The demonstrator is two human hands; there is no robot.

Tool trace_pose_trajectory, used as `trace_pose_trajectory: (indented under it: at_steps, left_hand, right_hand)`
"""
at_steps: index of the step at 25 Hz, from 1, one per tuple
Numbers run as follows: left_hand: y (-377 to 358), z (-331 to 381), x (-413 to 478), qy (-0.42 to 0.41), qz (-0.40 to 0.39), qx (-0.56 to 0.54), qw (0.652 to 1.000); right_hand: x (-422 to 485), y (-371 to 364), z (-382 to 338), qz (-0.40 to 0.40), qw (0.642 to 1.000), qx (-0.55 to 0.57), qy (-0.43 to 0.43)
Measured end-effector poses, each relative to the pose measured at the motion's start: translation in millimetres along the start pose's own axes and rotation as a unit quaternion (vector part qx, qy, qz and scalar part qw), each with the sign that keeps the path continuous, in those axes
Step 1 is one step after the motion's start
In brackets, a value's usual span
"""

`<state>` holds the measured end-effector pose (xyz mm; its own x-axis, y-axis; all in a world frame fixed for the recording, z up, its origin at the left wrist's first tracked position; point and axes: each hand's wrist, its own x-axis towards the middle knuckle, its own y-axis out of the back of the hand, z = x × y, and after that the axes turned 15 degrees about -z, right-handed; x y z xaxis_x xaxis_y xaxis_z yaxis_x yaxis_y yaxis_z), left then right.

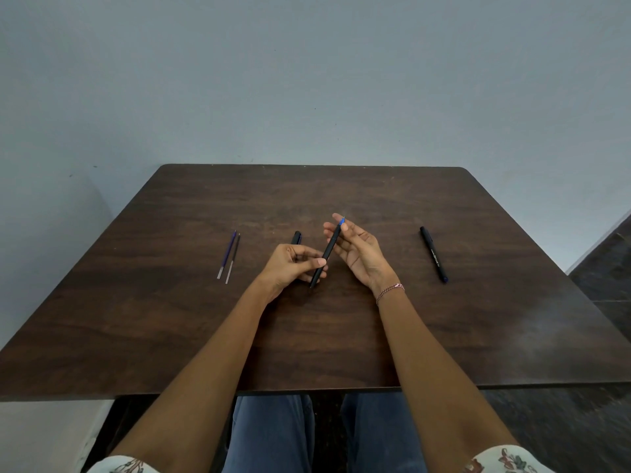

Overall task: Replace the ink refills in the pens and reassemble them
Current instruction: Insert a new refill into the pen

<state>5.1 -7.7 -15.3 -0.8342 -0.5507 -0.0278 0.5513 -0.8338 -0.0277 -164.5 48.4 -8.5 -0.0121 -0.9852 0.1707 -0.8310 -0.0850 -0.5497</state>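
A black pen barrel with a blue tip sticking out of its far end is held tilted above the dark wooden table. My left hand pinches its lower end between thumb and fingers. My right hand holds the upper part near the tip, thumb against the barrel, palm turned up. A black pen cap lies on the table just behind my left hand. Two thin refills, one blue and one dark, lie side by side at the left. A whole black pen lies at the right.
The table stands against a plain grey wall. Dark floor shows at the right. My knees in blue jeans are under the table's near edge.
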Motion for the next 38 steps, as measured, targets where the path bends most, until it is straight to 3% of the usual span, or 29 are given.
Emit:
trace_pose_trajectory:
  at_steps: [18, 34, 38]
  left_hand:
    - [-3.1, 5.4, -3.3, 0.006, 0.003, 0.011, 1.000]
    - [-5.6, 3.3, -3.1, 0.002, 0.018, 0.051, 0.999]
    - [-5.6, 4.1, -3.8, 0.002, 0.020, 0.049, 0.999]
  right_hand:
    - [-1.0, 5.9, -0.5, -0.040, 0.999, -0.002, 0.000]
    - [2.4, 3.0, 4.7, 0.046, 0.995, -0.085, -0.005]
    - [0.7, 3.3, 3.8, -0.013, 0.998, -0.061, 0.000]
